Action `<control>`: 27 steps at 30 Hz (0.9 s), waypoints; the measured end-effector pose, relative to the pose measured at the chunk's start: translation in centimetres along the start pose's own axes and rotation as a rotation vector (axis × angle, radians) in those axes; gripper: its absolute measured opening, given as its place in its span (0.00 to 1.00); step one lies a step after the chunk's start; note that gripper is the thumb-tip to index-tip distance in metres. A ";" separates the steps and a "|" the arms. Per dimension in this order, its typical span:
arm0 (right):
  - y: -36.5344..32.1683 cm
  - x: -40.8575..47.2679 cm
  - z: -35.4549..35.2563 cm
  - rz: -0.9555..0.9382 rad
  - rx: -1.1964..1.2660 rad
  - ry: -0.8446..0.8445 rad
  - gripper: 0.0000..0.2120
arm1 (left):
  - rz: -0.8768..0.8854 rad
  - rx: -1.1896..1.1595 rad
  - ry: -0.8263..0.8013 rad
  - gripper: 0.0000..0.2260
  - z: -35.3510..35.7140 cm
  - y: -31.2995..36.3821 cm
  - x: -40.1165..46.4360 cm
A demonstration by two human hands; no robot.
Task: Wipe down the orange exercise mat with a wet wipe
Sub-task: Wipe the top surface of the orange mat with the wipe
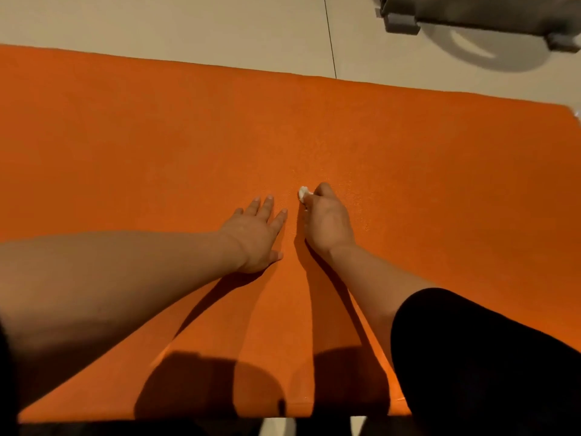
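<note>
The orange exercise mat [125, 136] lies flat on the floor and fills most of the head view. My left hand [256, 232] rests flat on the mat near its middle, fingers straight and spread. Just to its right, my right hand [327, 220] grips a small crumpled white wet wipe [303, 193] and holds it down on the mat. Only a bit of the wipe shows past my curled fingers. The mat looks faintly damp and speckled around and beyond the wipe.
Pale tiled floor [220, 26] borders the mat's far edge. A grey piece of furniture or equipment [490, 17] stands at the top right, off the mat. A black-clad knee [487, 366] rests on the mat at the lower right.
</note>
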State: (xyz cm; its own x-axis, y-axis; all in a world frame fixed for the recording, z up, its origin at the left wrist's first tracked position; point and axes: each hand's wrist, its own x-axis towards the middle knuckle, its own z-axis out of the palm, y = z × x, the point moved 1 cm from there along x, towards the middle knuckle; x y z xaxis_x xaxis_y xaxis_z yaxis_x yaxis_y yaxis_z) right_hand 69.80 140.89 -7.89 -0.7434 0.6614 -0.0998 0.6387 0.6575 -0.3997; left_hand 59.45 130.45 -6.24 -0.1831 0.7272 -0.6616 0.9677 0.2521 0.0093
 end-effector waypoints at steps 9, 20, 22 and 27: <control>1.6 -1.6 -0.4 0.191 -0.123 0.088 0.11 | 0.049 -0.041 0.025 0.32 1.0 -0.1 -0.9; 0.1 -5.7 0.2 0.365 -0.033 0.198 0.12 | 0.112 -0.027 -0.037 0.33 1.5 0.3 -3.1; -2.1 -6.7 1.3 0.166 0.014 0.120 0.10 | 0.110 -0.038 -0.040 0.33 1.5 0.5 -3.2; 0.8 -7.4 -0.2 0.355 -0.087 0.123 0.11 | 0.139 -0.060 -0.051 0.31 1.9 0.5 -4.0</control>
State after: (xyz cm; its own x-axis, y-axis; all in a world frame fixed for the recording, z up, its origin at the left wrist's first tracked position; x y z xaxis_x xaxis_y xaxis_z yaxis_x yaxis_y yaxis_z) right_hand 75.89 136.57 -7.31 -0.4469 0.8882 -0.1063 0.8705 0.4044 -0.2806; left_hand 60.98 126.43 -5.04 -0.0371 0.7249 -0.6878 0.9708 0.1894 0.1473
